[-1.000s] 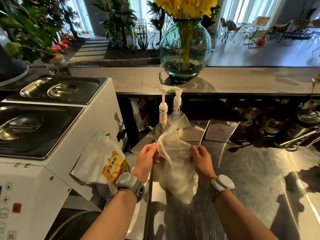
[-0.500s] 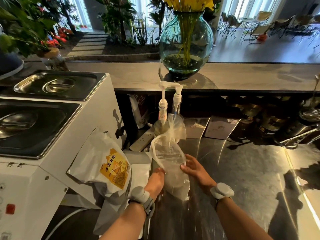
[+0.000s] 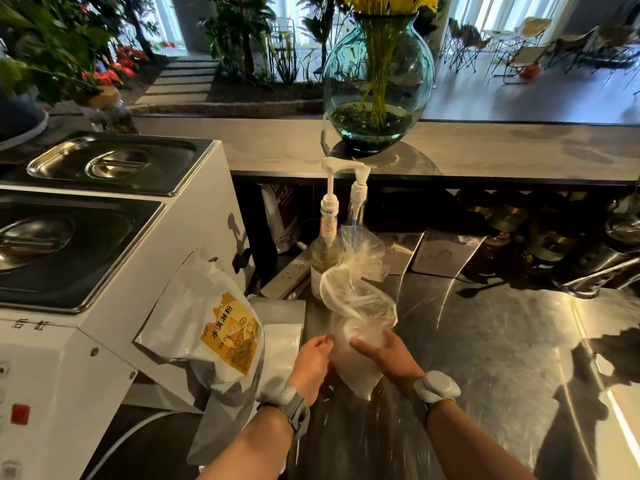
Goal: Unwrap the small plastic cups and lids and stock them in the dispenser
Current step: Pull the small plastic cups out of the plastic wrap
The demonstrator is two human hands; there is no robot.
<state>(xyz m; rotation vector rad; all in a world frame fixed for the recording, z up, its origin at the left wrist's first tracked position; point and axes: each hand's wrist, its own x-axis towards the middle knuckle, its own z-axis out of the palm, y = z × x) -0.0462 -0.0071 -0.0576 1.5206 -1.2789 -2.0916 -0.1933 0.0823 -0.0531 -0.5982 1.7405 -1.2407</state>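
A clear plastic bag (image 3: 356, 306) stands on the steel counter (image 3: 485, 341), its loose open top flopping upward. Its lower part bulges with pale contents that I cannot make out clearly. My left hand (image 3: 311, 362) presses against the bag's lower left side with fingers curled. My right hand (image 3: 384, 355) wraps the bag's lower right side from the front. Both wrists wear grey bands. No dispenser is recognisable in view.
Two pump bottles (image 3: 329, 244) stand just behind the bag. A white machine with steel lidded pans (image 3: 104, 216) fills the left, with a white powder pouch (image 3: 221, 323) leaning on it. A glass vase (image 3: 377, 81) sits on the raised ledge. Metal jugs line the back right.
My hands have slid from the bag's open mouth down to its lower part. The bag's top, held apart before, now stands loose and twisted.
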